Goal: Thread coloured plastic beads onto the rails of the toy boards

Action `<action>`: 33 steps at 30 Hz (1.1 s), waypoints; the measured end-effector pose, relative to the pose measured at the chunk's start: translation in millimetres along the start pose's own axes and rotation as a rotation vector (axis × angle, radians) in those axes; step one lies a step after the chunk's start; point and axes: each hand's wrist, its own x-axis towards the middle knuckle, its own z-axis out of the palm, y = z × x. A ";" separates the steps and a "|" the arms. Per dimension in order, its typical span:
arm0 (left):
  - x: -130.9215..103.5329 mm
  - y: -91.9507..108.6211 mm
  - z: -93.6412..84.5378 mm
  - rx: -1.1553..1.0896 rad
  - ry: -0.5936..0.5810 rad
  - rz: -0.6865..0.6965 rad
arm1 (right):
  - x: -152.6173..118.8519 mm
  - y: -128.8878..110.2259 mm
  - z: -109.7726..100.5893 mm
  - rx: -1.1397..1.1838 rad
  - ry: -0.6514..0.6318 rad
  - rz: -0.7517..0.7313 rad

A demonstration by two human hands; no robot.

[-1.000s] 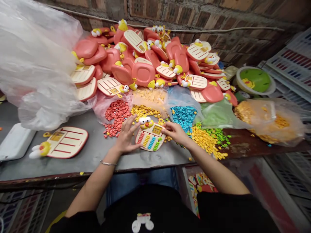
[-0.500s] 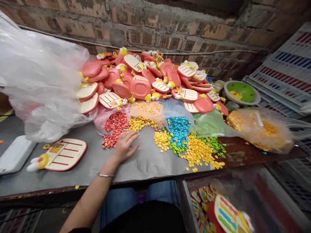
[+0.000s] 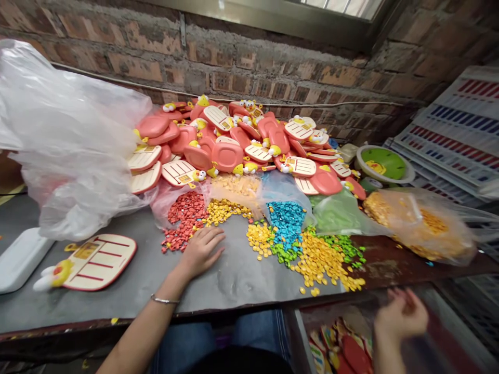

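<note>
One flat, rounded plastic board [image 3: 102, 264], cream with dark-red stripes and red edging; small plastic pieces in red [image 3: 187, 209], blue [image 3: 287, 222], yellow [image 3: 320, 258] and green [image 3: 286, 254]; one round plastic bowl [image 3: 394, 164], green inside, off-white rimmed; one plain grey table covering [image 3: 237, 272].

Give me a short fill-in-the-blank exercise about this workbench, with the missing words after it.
The silver bracelet is on the ____ wrist.
The hand nearer the open bin is the ____ one.
Between the red pieces and the blue pieces lie ____ pieces.
The wall behind the heaped toy boards is made of ____.

Missing words: left; right; yellow; brick.
</note>
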 end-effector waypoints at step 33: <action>4.7 2.9 -15.4 -0.188 0.235 -0.367 | -183.4 -141.5 70.0 0.057 -1.198 -1.191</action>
